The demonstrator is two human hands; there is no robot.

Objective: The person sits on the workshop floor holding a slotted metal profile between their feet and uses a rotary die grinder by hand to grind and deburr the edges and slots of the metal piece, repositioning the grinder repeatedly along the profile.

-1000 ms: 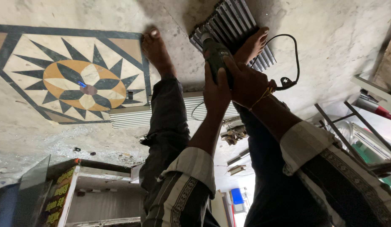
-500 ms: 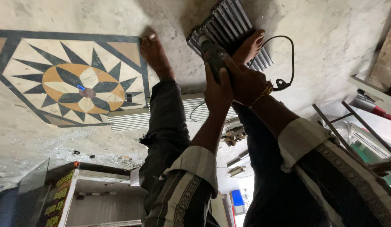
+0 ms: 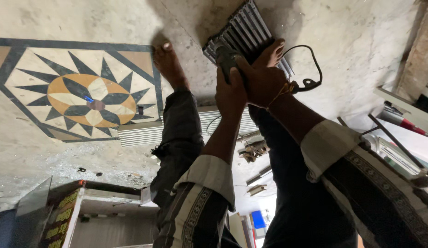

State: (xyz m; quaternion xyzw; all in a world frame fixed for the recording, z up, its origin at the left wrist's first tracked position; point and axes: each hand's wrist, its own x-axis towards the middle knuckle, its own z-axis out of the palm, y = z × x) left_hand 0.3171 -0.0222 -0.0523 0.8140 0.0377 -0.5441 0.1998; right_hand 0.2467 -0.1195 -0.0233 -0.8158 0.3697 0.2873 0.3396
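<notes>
Dusty stone floor with an inlaid star medallion at nine o'clock. Ribbed metal grille at twelve o'clock, pinned under a bare foot; probably stiff, sharp-edged, fairly light. Dark power tool pressed onto the grille's near end, likely heavy and vibrating; best gripped around the body. Right hand and left hand wrapped together, fingers closed tight on it.

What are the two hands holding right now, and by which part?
Both hands, left and right, wrap the dark body of a corded power tool, set against the ribbed grey metal strips under the foot.
</notes>
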